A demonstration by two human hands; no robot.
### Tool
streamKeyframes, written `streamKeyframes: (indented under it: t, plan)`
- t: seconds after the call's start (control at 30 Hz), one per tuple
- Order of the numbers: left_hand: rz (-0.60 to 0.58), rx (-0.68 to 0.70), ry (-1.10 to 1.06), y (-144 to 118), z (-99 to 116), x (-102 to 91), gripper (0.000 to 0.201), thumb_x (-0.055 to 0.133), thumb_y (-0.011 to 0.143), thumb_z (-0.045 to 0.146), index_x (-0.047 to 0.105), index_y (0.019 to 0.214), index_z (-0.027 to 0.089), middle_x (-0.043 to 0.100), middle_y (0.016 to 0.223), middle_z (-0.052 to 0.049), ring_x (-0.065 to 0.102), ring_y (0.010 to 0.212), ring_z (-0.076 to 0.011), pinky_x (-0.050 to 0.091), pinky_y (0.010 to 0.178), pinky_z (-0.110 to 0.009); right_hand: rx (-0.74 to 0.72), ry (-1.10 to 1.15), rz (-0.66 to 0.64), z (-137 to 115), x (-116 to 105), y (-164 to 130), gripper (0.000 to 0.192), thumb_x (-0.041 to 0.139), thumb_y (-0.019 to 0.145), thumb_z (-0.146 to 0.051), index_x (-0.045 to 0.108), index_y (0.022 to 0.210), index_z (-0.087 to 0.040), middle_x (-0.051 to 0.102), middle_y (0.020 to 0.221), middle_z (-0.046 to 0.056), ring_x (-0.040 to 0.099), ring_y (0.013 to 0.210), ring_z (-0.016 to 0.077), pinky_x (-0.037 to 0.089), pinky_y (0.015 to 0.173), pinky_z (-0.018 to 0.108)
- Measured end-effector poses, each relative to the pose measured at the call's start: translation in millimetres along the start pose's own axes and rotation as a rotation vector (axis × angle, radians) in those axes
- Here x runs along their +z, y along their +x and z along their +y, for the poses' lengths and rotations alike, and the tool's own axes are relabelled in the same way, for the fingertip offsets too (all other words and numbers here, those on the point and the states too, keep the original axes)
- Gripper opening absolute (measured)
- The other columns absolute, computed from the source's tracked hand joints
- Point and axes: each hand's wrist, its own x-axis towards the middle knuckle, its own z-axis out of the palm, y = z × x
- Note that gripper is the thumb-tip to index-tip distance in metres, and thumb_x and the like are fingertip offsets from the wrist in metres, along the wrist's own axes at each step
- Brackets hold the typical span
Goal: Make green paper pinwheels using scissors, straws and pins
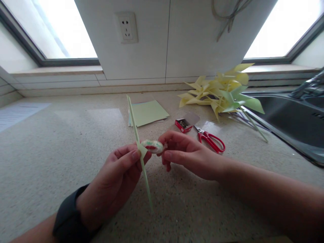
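Observation:
My left hand pinches a long pale green stick near its middle, holding it tilted above the speckled counter. A small folded bit of green paper sits at the pinch. My right hand grips a small roll of clear tape with a red core, pressed right against the stick beside my left thumb. A dark band wraps my left wrist.
Red-handled scissors and a small open red box lie behind my right hand. A stack of green paper sheets lies farther back. Several yellow and green paper pinwheels are piled by the sink at right. A wall socket sits above.

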Motion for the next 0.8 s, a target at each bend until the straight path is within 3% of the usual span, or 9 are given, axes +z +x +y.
streamKeyframes:
  t: [0.2, 0.37, 0.47, 0.63, 0.8]
  plan:
    - [-0.013, -0.039, -0.015, -0.3, -1.0, 3.7, 0.013, 0.073, 0.089, 0.025, 0.081, 0.094, 0.016, 0.080, 0.096, -0.003, 0.071, 0.097, -0.0136, 0.054, 0.094, -0.017, -0.016, -0.184, 0.003, -6.2, 2.6, -2.5, 0.020, 0.068, 0.091, -0.036, 0.063, 0.099, -0.019, 0.053, 0.080, -0.003, 0.050, 0.071, 0.0089, 0.044, 0.065, 0.022]
    - [0.108, -0.107, -0.034, -1.7, 0.0, 2.2, 0.012, 0.082, 0.081, 0.027, 0.081, 0.088, 0.018, 0.078, 0.110, -0.003, 0.070, 0.101, -0.0161, 0.057, 0.094, -0.024, -0.117, -0.239, 0.041, -13.0, -1.0, -4.0, 0.023, 0.068, 0.092, -0.041, 0.061, 0.094, -0.019, 0.053, 0.087, -0.001, 0.052, 0.076, 0.0111, 0.047, 0.067, 0.025]
    - [0.173, -0.131, -0.026, -2.0, -1.1, 1.2, 0.015, 0.087, 0.075, 0.026, 0.080, 0.087, 0.019, 0.077, 0.094, 0.000, 0.070, 0.082, -0.0117, 0.058, 0.079, -0.021, -0.182, -0.310, 0.108, -13.3, -1.7, -3.4, 0.024, 0.066, 0.093, -0.042, 0.061, 0.088, -0.019, 0.054, 0.082, -0.001, 0.054, 0.072, 0.0106, 0.049, 0.065, 0.025]
    - [0.126, -0.133, 0.086, -2.5, -6.0, 3.3, 0.014, 0.085, 0.078, 0.029, 0.077, 0.080, 0.017, 0.071, 0.072, 0.001, 0.064, 0.069, -0.0086, 0.052, 0.069, -0.016, -0.168, -0.208, 0.222, -6.8, 4.4, -2.8, 0.021, 0.062, 0.096, -0.041, 0.050, 0.099, -0.024, 0.059, 0.059, -0.008, 0.056, 0.049, 0.0088, 0.047, 0.050, 0.022]
    - [0.083, -0.160, 0.168, -4.6, -9.8, 2.5, 0.017, 0.080, 0.084, 0.032, 0.075, 0.077, 0.018, 0.071, 0.073, 0.001, 0.061, 0.070, -0.0083, 0.047, 0.069, -0.017, -0.111, -0.128, 0.293, -2.5, 9.4, 0.1, 0.022, 0.066, 0.094, -0.038, 0.052, 0.097, -0.021, 0.075, 0.081, 0.001, 0.068, 0.060, 0.0104, 0.054, 0.056, 0.023]
